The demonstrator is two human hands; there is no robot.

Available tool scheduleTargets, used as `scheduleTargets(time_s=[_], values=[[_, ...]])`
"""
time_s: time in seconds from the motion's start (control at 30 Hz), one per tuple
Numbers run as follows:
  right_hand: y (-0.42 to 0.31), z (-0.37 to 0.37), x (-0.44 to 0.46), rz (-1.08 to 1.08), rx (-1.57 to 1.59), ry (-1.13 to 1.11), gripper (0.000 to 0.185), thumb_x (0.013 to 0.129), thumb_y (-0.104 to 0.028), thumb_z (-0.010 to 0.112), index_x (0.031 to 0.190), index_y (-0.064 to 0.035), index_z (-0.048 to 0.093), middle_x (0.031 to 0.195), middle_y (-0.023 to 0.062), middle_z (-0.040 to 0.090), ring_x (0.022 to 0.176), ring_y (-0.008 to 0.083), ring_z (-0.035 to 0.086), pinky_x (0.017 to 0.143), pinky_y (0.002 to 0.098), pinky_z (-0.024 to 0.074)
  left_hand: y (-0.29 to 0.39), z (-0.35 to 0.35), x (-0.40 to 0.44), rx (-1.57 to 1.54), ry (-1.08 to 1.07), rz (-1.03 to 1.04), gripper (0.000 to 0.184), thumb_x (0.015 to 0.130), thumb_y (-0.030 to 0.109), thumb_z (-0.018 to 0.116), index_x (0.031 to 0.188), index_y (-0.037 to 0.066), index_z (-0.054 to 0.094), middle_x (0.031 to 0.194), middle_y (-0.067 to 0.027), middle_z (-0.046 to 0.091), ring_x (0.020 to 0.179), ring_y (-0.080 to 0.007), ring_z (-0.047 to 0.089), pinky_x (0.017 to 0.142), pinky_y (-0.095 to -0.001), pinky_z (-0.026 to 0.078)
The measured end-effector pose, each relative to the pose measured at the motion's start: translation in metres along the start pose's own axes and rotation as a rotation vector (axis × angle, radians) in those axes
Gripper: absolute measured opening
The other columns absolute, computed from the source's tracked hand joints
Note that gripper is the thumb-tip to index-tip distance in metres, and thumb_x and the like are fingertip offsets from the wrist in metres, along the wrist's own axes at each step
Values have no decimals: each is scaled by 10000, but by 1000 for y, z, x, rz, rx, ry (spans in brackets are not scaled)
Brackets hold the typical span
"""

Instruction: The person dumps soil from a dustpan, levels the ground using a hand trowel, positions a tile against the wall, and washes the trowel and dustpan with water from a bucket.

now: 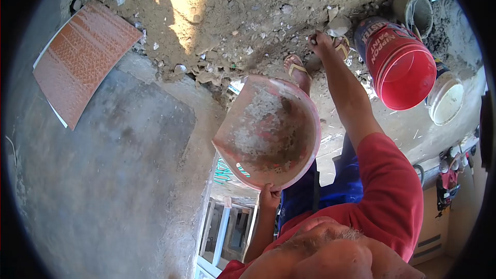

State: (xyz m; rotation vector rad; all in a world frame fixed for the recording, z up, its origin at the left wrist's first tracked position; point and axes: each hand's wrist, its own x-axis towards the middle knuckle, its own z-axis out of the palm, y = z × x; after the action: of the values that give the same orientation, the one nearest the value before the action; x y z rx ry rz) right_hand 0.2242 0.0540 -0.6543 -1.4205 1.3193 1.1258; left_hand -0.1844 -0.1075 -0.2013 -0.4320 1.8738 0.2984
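Observation:
My left hand (269, 196) is closed on the near rim of a D-shaped mortar pan (268, 129). The pan has a pinkish rim, one straight side and dried grey cement crusted over its inside. It is tilted so that its inside shows to me. My right hand (321, 45) reaches forward over the rubble by my sandalled feet, its fingers closed. Whatever it grips, if anything, I cannot make out. Just past it lies a roundish grey piece (339, 25), perhaps a stone. To the right of my right forearm stands a red paint bucket (385, 57), open at the top.
A smooth grey cement surface (119, 150) fills the left side. On its far edge lies a textured orange-brown sheet (85, 59). Broken ground with rubble (248, 10) stretches ahead. A white-lidded bucket (447, 101) and a grey cement-coated bucket (416, 13) stand at right.

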Motion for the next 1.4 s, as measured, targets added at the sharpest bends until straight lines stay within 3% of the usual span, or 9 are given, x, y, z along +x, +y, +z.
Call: scheduleTargets(time_s=[0.23, 0.53, 0.63, 0.77, 0.87, 1.13, 1.2, 1.3, 1.4], values=[[42, 27, -135, -1039, -1049, 104, 326, 858, -280, 609, 962, -2, 474, 833, 220, 605, 810, 400, 606, 727, 464, 463, -9, 10, -6, -168, 57, 40, 114, 817, 60, 577, 928, 55, 553, 856, -73, 632, 761, -207, 657, 653, -321, 586], [-11, -103, -308, -886, -1352, -85, 442, 766, -331, 642, 1038, 9, 561, 890, 192, 635, 828, 314, 627, 734, 423, 467, 4, -3, -24, -288, -104, -30, 188, 822, 51, 563, 1005, 21, 531, 944, -111, 631, 842, -248, 659, 726, -356, 593], [-32, -239, -255, -1057, -1642, 219, 341, 766, -278, 569, 976, -12, 609, 816, 258, 613, 804, 417, 612, 684, 491, 459, 15, 5, -33, -267, -99, 2, 239, 785, 57, 597, 1010, 10, 532, 902, -118, 617, 794, -259, 660, 699, -378, 604], [-67, -379, -289, -622, -1581, 284, 308, 883, -353, 520, 1006, -76, 579, 646, 119, 605, 577, 274, 616, 494, 422, 455, 13, 5, -21, -240, -135, -7, 208, 775, 71, 593, 963, 19, 520, 897, -132, 604, 773, -282, 658, 663, -396, 607], [-64, -397, -388, -251, -930, 322, 142, 846, -210, 579, 804, -80, 542, 528, 55, 458, 409, 175, 448, 372, 329, 362, 16, 4, -24, -251, -176, -26, 205, 753, 53, 598, 932, 13, 508, 865, -141, 588, 749, -289, 650, 643, -403, 608], [-43, -383, -487, -379, -1345, -3, 205, 823, -228, 640, 797, -66, 517, 545, 19, 438, 441, 141, 440, 380, 313, 347, 2, -3, 49, -233, -272, 81, 91, 760, 64, 579, 780, 11, 509, 781, -123, 577, 752, -259, 643, 656, -385, 595], [-32, -373, -497, -616, -1451, -127, 205, 818, -221, 641, 812, -49, 528, 570, 24, 468, 455, 140, 465, 392, 310, 365, 3, 0, 11, 144, -326, 341, 102, 752, 85, 589, 811, 22, 535, 792, -97, 593, 761, -240, 635, 646, -362, 559], [-24, -372, -526, -674, -1391, -244, 208, 815, -212, 639, 865, -41, 533, 607, 29, 490, 471, 135, 480, 417, 302, 389, -10, -20, -47, 1241, -93, 1220, 144, 739, 117, 604, 857, 39, 575, 809, -59, 617, 774, -211, 623, 630, -328, 504], [-15, -415, -530, -726, -1245, -339, 229, 818, -215, 636, 922, -41, 528, 650, 29, 506, 500, 127, 490, 441, 298, 410, -31, -15, -92, 1247, -40, 1036, 165, 781, 68, 574, 940, 30, 596, 873, -72, 645, 827, -217, 623, 713, -285, 519]])
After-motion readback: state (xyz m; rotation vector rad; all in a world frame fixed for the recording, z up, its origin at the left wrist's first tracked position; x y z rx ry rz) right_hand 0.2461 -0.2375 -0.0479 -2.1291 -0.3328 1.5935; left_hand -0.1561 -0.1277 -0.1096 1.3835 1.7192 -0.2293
